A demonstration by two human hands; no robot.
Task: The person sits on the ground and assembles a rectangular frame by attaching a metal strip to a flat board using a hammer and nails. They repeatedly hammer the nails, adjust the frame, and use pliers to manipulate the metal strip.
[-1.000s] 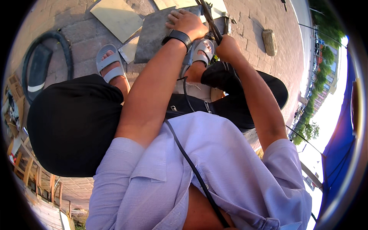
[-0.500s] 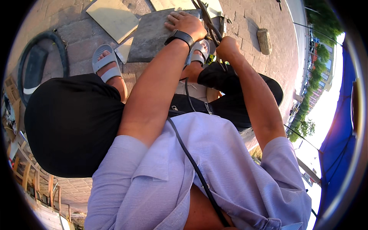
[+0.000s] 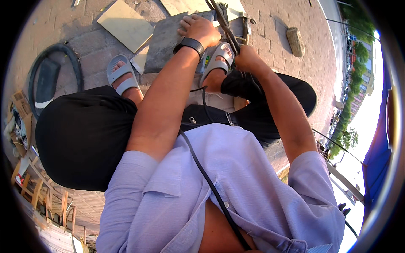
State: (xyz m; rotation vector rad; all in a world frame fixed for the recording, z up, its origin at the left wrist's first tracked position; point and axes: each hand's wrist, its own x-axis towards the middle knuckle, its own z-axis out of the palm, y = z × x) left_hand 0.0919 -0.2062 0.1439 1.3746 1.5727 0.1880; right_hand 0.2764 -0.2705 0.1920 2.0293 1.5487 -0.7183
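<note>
My left hand (image 3: 199, 30), with a dark band on the wrist, lies palm down with its fingers spread on a flat grey slab (image 3: 165, 41). Gripped in the fist of my right hand (image 3: 251, 60) is a long dark metal tool (image 3: 225, 26) with two bars side by side. It slants up and left past the slab's right edge; its far end leaves the top of the picture, so its exact kind is unclear. My feet in grey sandals (image 3: 122, 74) stand on the near side of the slab.
Pale flat boards (image 3: 125, 26) lie beyond and left of the slab. A hammer-like tool (image 3: 247, 27) rests near my right hand, and a rough stone block (image 3: 295, 41) sits farther right. A black rubber loop (image 3: 79, 69) lies at left; wooden scraps (image 3: 38, 192) stand at lower left.
The view has shifted slightly. My left hand has slid a little left and toward me on the slab, still flat. My right hand keeps its grip on the metal tool.
</note>
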